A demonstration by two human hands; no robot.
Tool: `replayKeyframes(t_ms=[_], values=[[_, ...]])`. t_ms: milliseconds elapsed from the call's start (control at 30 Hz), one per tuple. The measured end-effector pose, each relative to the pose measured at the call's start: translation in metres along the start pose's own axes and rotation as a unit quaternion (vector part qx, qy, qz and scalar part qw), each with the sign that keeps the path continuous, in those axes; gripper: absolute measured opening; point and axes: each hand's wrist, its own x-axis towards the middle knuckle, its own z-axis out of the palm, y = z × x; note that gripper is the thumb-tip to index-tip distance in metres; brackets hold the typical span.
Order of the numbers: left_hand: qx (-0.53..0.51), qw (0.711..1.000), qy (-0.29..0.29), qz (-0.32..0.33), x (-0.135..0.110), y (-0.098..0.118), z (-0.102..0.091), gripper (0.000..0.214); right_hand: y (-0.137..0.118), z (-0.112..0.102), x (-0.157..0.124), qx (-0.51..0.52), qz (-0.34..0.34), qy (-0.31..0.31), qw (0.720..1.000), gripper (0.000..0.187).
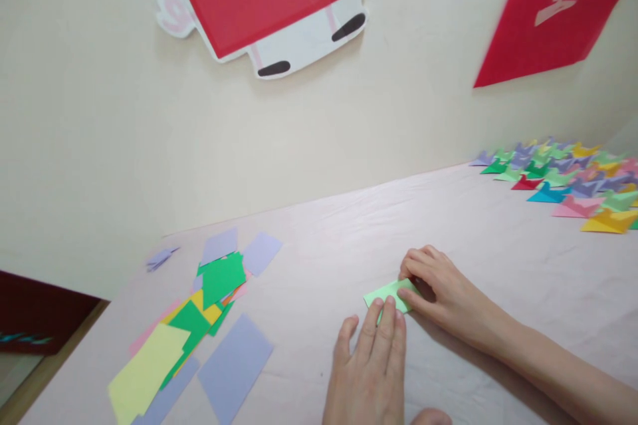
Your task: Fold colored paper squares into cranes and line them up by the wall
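Note:
A small folded piece of light green paper point(383, 293) lies on the cloth-covered table in front of me. My left hand point(371, 358) rests with its fingers stretched out, the fingertips pressing on the paper's near edge. From the right, my right hand point(441, 292) grips the paper's right end, thumb on top and the other fingers curled at the far corner. Part of the paper is hidden under the fingers of both hands.
Loose sheets of coloured paper, such as a green sheet point(223, 280), a yellow sheet point(149, 368) and a purple sheet point(236, 365), lie to the left. Rows of folded paper figures point(578, 189) stand at the right, by the wall. A small purple folded piece point(161, 257) lies at the far left.

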Motion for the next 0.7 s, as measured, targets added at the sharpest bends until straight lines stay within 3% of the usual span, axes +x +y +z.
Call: replayKeyframes(t_ms=[433,700], values=[[-0.101,0.991,-0.081,-0.027,-0.001,0.0012,-0.0004,0.086,0.0038,0.0044,-0.0017,-0.017,-0.004,0.013,1.0,0.008],[-0.116,0.989,-0.089,-0.027,-0.0016,0.0015,0.0007,0.082,0.0012,0.0037,0.0003,-0.028,-0.007,0.028,0.999,0.011]])
